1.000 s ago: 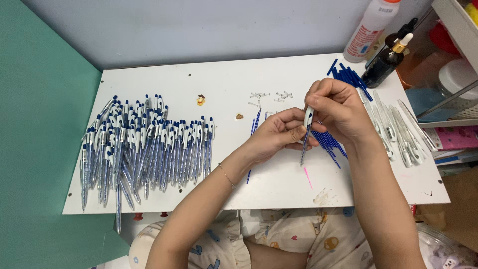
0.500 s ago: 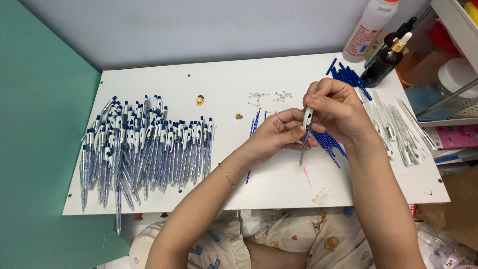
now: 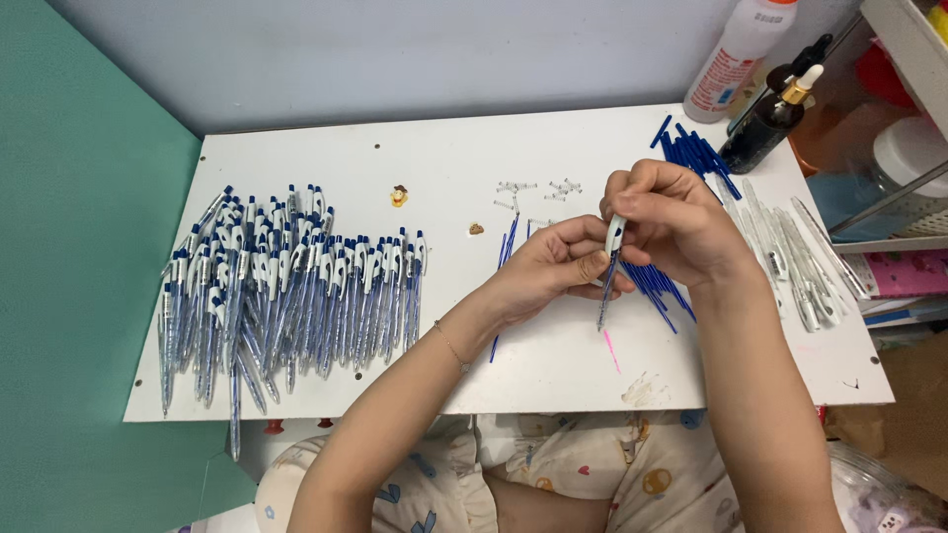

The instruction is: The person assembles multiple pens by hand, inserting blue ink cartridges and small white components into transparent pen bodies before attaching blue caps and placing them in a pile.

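Centrally, over the white board (image 3: 553, 148), both hands meet on one ballpoint pen (image 3: 609, 271). The left hand (image 3: 548, 266) pinches its barrel; the right hand (image 3: 671, 222) closes its fingers round the clip end. The pen stands nearly upright in the view, long axis slightly tilted, tip toward the board's near edge. Bare board lies below the hands and toward the far edge. A heap of finished pens (image 3: 286, 286) fills the left; blue refills (image 3: 657, 286) and clear barrels (image 3: 800, 266) crowd the right edge.
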